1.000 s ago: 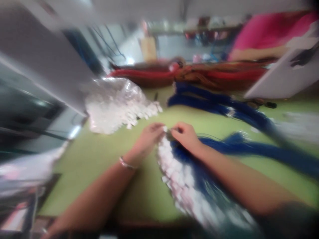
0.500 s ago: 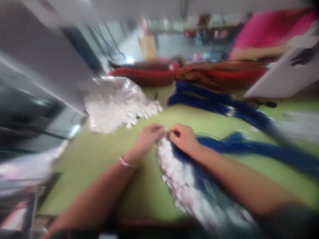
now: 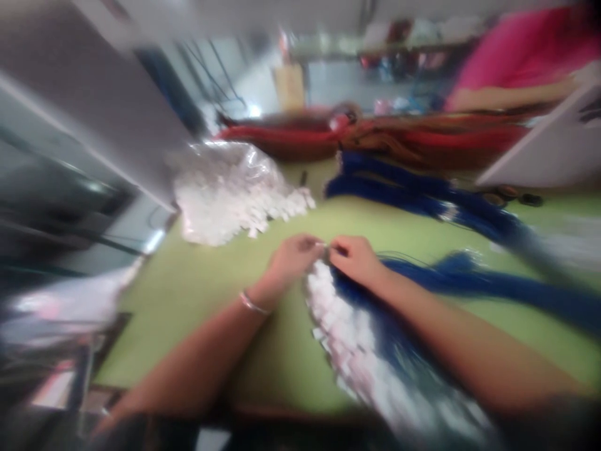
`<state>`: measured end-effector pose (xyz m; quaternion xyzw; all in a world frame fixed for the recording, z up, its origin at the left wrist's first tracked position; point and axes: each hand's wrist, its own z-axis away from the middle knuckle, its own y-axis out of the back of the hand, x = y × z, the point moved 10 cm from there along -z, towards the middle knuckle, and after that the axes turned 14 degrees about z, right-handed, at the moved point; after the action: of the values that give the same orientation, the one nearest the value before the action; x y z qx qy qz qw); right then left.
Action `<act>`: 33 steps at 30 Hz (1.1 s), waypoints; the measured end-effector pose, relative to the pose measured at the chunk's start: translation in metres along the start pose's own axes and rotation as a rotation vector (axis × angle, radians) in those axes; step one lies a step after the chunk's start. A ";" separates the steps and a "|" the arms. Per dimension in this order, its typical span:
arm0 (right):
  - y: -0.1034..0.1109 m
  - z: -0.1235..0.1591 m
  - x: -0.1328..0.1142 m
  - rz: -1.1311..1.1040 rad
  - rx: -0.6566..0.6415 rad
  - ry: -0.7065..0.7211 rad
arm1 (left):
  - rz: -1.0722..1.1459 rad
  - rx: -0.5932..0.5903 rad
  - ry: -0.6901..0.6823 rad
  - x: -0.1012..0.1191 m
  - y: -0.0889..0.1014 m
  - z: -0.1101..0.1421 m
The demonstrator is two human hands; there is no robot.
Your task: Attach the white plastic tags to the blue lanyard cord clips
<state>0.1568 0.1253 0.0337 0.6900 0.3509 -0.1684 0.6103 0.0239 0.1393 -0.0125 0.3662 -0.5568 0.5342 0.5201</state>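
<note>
My left hand (image 3: 297, 255) and my right hand (image 3: 357, 258) meet over the green table, fingertips almost touching. Between the left thumb and finger is a small white connector piece (image 3: 322, 248), partly hidden and blurred. The right fingers are pinched on what looks like the end of a blue wire, mostly covered by the hand. Directly below lies a long bundle of white connector housings (image 3: 347, 332) beside blue wires (image 3: 394, 326), running toward my right forearm. Another blue wire bundle (image 3: 498, 285) stretches away behind the right arm.
An open clear plastic bag (image 3: 220, 194) spills white connectors onto the green tabletop (image 3: 211, 275). More blue wire bundles (image 3: 399, 181) lie farther back, before red and brown bundles (image 3: 394, 134). A grey panel (image 3: 94, 81) stands left, a white one (image 3: 539, 147) right. Across sits a person in pink (image 3: 516, 56).
The whole view has shifted slightly, so everything appears a little farther right. Both hands keep their fingertips together at nearly the same spot above the white connectors.
</note>
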 end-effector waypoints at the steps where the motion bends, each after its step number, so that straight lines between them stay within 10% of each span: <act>1: 0.000 0.000 -0.001 -0.010 -0.005 0.002 | -0.028 -0.017 -0.004 0.001 -0.002 0.001; 6: 0.012 -0.001 0.013 -0.229 0.066 -0.163 | -0.328 -0.081 -0.118 0.029 -0.007 0.002; 11: 0.013 0.002 0.039 -0.603 0.153 -0.381 | -0.790 0.280 -0.438 0.087 0.050 -0.005; 17: -0.004 0.000 0.025 -0.653 -0.025 -0.284 | -1.222 0.349 -0.376 0.072 0.092 -0.028; 33: -0.007 0.003 0.020 -0.412 -0.088 -0.345 | -1.254 -0.037 -0.661 0.051 0.027 -0.022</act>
<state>0.1663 0.1283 0.0144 0.5381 0.3818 -0.3886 0.6431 -0.0077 0.1732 0.0292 0.7519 -0.3787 -0.0145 0.5394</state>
